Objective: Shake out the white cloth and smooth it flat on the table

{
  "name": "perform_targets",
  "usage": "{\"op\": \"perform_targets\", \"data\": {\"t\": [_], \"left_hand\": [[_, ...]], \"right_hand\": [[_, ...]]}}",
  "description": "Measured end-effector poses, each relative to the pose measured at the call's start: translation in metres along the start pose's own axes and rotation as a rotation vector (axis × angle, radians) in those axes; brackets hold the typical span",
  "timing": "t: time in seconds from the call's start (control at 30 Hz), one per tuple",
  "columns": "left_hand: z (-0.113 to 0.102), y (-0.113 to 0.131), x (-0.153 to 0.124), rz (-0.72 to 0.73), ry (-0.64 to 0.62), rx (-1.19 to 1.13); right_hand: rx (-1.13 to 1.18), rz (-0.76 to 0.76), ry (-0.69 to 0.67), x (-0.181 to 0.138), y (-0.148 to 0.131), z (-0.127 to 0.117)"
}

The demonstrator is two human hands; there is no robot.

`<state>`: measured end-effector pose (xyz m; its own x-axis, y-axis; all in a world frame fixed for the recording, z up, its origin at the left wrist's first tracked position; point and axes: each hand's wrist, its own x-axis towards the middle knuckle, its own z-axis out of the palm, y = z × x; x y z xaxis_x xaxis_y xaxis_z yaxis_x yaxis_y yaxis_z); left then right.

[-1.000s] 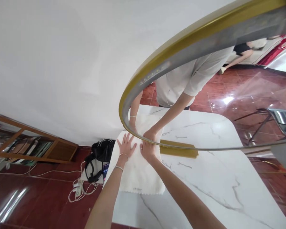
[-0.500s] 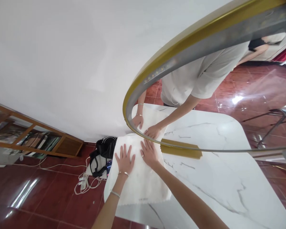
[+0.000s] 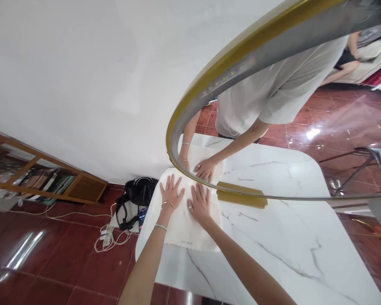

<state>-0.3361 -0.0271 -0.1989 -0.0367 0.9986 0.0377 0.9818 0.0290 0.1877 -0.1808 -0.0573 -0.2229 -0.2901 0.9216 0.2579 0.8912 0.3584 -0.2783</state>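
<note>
A cream-white cloth (image 3: 190, 231) with a scalloped near edge lies on the white marble-patterned table (image 3: 273, 245). My left hand (image 3: 171, 192) rests flat on its left side, fingers spread. Beside it, my right hand (image 3: 200, 204) also presses flat on the cloth, fingers slightly apart, close to the mirror's lower rim. Neither hand grasps anything. The round gold-framed mirror (image 3: 241, 191) stands on the table and reflects both hands, the cloth and my light shirt. Its rim covers the cloth's far edge.
A gold strip (image 3: 241, 199) sits at the mirror's base. Left of the table are a black bag (image 3: 142, 190), a phone (image 3: 142, 218) and white cables (image 3: 106, 237). A wooden shelf (image 3: 60, 182) stands along the white wall. In the mirror, a chair and a seated person show.
The cloth and both flat hands have slid away from me toward the mirror. More bare table shows below the cloth's near edge. The view has shifted slightly.
</note>
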Motion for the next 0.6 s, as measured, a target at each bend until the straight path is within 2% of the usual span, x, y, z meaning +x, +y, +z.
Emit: {"op": "perform_targets", "data": {"t": [0.13, 0.27, 0.33, 0.43, 0.53, 0.6], "left_hand": [[-0.008, -0.027, -0.012, -0.119, 0.01, 0.015], [-0.011, -0.05, -0.044, -0.179, 0.046, -0.007], [-0.009, -0.054, -0.074, -0.173, 0.083, 0.008], [-0.004, -0.053, -0.136, -0.16, 0.147, 0.058], [0.001, -0.048, -0.202, -0.159, 0.189, 0.081], [0.004, -0.042, -0.234, -0.194, 0.198, 0.084]], "right_hand": [[0.048, -0.079, -0.034, 0.011, -0.02, 0.008], [0.161, -0.195, -0.083, -0.003, -0.048, 0.012], [0.189, -0.265, -0.113, -0.019, -0.058, 0.009], [0.218, -0.358, -0.148, -0.052, -0.063, -0.009], [0.284, -0.481, -0.288, -0.086, -0.063, -0.034], [0.344, -0.52, -0.403, -0.104, -0.063, -0.049]]}}
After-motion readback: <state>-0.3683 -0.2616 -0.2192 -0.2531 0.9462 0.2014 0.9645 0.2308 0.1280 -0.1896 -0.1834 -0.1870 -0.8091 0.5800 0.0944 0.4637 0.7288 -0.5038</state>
